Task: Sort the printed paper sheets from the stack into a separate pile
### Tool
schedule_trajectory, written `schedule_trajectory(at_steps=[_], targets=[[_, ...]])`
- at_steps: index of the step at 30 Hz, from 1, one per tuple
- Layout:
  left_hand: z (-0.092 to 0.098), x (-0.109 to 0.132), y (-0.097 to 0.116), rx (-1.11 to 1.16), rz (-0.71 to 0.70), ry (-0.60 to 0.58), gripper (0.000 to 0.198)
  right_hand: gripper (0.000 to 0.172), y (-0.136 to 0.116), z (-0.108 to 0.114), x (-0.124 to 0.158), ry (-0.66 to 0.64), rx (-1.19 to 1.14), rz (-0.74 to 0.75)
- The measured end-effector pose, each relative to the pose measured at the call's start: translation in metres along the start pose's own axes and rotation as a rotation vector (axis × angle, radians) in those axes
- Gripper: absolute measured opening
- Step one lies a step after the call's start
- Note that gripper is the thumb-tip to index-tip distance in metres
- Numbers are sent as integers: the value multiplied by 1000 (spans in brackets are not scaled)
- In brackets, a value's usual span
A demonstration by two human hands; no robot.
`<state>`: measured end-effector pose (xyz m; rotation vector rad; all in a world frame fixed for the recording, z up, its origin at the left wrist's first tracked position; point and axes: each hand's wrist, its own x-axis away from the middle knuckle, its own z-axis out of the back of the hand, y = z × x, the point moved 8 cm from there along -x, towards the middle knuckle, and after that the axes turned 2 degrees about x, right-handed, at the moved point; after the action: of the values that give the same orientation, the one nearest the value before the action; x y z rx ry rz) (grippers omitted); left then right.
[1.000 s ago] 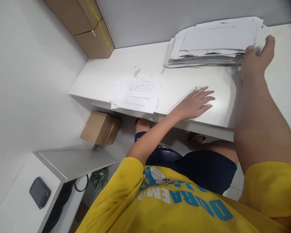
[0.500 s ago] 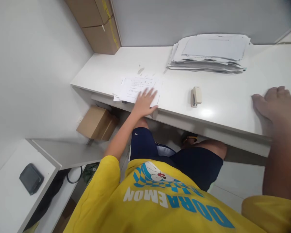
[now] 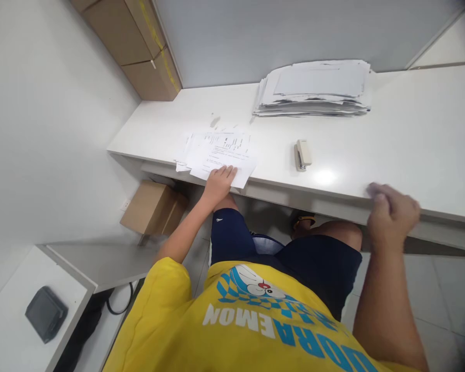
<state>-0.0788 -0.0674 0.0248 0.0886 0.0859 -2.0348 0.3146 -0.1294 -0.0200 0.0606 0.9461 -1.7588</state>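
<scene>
My left hand (image 3: pixel 219 186) is closed on the near edge of a printed sheet of paper (image 3: pixel 227 160), fingers on top and the thumb hidden from view. The sheet lies askew over other papers (image 3: pixel 183 157), and its near corner juts past the desk's front edge. At the right, my right hand (image 3: pixel 394 213) hovers at the front edge, slightly blurred, its fingers curled with nothing visible in them. Between the two hands a cream stapler (image 3: pixel 303 155) rests on the desk.
A thick stack of papers (image 3: pixel 318 88) sits at the back of the white desk (image 3: pixel 147 129). Cardboard boxes (image 3: pixel 151 77) stand in the back left corner, with another box (image 3: pixel 149 206) below the desk. A dark device (image 3: pixel 46 314) lies on a white surface at lower left.
My left hand has gone from lying spread on the papers to gripping the top sheet, which has turned and slid toward me. My right hand has come left and nearer, its fingers now curled.
</scene>
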Motion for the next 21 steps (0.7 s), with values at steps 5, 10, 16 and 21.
schedule_trajectory(at_steps=[5,10,16,21], targets=[[-7,7,16,103,-73,91,49,30,-53,-32,91,-169,-551,-171],[-13,2,45,102,-164,62,54,44,-136,-103,127,-749,-1146,-524],[-20,-14,79,94,-293,-43,59,40,-172,-139,103,-643,-1416,-816],[-4,5,44,362,-95,305,55,29,-158,-138,94,-555,-1382,-876]])
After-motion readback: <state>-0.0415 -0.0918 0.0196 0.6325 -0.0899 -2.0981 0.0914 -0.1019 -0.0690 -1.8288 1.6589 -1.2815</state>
